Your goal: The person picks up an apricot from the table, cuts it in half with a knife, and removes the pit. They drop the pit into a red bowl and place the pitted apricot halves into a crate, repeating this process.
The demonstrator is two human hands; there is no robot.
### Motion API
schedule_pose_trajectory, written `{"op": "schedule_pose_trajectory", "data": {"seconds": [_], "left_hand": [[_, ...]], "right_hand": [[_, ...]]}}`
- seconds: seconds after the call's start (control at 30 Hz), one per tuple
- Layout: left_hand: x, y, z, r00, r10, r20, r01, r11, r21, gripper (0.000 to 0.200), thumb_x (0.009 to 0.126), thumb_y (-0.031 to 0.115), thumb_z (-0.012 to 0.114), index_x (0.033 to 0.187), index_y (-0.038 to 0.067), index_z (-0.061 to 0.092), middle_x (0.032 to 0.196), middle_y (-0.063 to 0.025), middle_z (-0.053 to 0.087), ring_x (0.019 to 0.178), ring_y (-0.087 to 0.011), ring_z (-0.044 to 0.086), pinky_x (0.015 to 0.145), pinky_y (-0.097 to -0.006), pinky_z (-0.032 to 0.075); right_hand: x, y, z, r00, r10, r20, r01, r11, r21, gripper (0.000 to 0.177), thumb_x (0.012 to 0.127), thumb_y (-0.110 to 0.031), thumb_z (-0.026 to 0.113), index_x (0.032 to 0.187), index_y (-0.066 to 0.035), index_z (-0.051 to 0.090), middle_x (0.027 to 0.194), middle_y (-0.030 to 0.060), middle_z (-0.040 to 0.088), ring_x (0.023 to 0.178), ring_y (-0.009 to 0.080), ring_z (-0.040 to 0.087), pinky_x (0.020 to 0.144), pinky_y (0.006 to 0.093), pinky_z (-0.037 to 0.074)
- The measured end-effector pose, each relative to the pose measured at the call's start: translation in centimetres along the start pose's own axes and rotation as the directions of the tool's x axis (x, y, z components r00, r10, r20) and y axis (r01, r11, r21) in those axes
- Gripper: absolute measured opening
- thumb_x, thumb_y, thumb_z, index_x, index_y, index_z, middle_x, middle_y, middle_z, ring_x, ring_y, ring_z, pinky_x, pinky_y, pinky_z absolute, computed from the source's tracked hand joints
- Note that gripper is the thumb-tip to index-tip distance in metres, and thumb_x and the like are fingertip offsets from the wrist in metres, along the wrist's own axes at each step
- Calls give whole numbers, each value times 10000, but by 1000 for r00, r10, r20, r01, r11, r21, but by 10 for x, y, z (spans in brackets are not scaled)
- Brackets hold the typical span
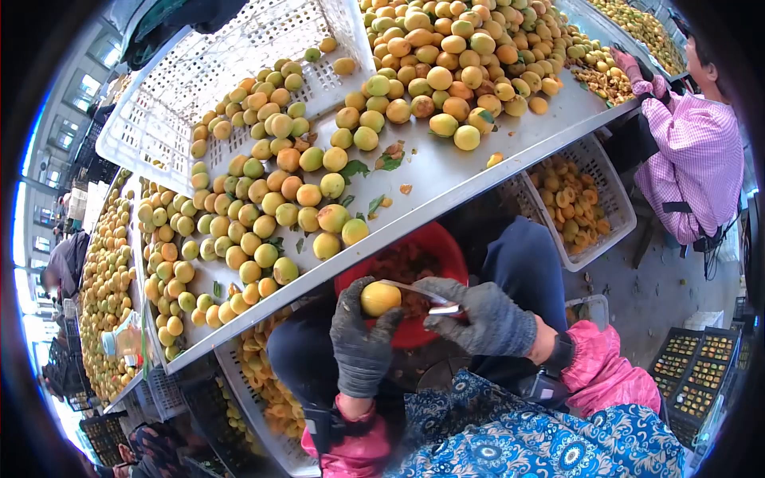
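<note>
My left hand, in a dark grey glove, holds a yellow apricot between thumb and fingers. A knife is gripped in my gloved right hand, its thin blade reaching to the top of the fruit. Both hands are above my lap, over a red basin with reddish-brown pieces inside. Just beyond them runs the metal edge of the work table, which bears many whole apricots.
A white crate lies tipped on the table. Crates of cut apricots stand below, at right and left. A co-worker in a pink checked shirt sits at the right. Stacked black trays stand on the floor.
</note>
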State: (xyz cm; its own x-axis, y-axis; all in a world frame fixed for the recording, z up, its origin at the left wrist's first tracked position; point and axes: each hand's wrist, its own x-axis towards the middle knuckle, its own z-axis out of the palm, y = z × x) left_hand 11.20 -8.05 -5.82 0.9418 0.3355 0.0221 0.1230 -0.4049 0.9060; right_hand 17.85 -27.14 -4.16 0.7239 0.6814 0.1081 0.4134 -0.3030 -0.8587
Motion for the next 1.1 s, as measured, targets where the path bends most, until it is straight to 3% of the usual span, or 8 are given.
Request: {"op": "schedule_pose_trajectory", "data": {"seconds": [0.1,0.3,0.5,0.67,0.7,0.73,0.8,1.1], "left_hand": [[-8,10,-8,967,-133,215,209,901,-380,481,770,93,727,1203,-12,543,1071,-110,628,1003,-188,595,867,-333,480],[-25,9,-7,869,-48,493,342,779,-526,438,931,324,547,1193,-28,550,1103,-83,611,1053,-156,547,918,-297,432],[-32,4,9,948,-174,266,263,898,-354,322,902,184,563,1124,-49,545,914,-171,599,798,-314,601,718,-361,494],[-19,-23,30,991,135,-27,-132,988,84,317,957,231,483,1059,-57,568,832,-125,614,752,-248,623,668,-346,509],[-18,-30,37,992,126,-19,-124,989,76,317,957,231,483,1059,-57,568,832,-125,614,752,-248,623,668,-346,509],[-16,-29,44,990,-116,-75,88,948,-305,348,964,268,475,1033,-54,589,832,-112,628,745,-222,627,670,-320,511],[-8,-27,49,928,-371,21,257,600,-758,429,971,336,460,981,-53,641,870,-96,661,752,-162,635,696,-269,514],[2,-41,53,920,-369,-133,212,751,-625,483,1014,327,370,977,-57,662,835,-92,674,749,-158,629,724,-281,509]], "right_hand": [[-1,-11,-17,982,188,31,-189,935,299,486,815,-218,717,1247,-70,548,1042,186,653,959,332,649,823,363,520],[9,-10,-11,974,-153,165,123,976,179,530,818,-360,691,1269,-120,548,1114,127,646,988,313,637,847,368,505],[-1,-12,5,982,-162,101,177,971,-160,531,813,-442,651,1234,-127,574,1037,101,673,818,277,678,668,355,536],[4,-4,22,999,-38,-21,37,999,-25,525,812,-299,703,1257,-67,549,1001,166,664,851,325,671,730,366,540],[7,-4,26,1000,-24,-18,24,999,-27,525,812,-299,703,1257,-67,549,1001,166,664,851,325,671,730,366,540],[10,-4,32,998,14,-66,-9,997,73,469,835,-311,677,1218,-67,564,970,179,661,854,345,660,716,383,533],[16,-4,41,989,80,-126,-49,972,229,380,869,-269,642,1180,-59,578,939,201,655,870,365,648,718,390,527],[28,16,71,921,389,-30,-320,795,515,281,889,-175,617,1130,-29,615,946,187,665,874,282,668,761,321,518]]}}
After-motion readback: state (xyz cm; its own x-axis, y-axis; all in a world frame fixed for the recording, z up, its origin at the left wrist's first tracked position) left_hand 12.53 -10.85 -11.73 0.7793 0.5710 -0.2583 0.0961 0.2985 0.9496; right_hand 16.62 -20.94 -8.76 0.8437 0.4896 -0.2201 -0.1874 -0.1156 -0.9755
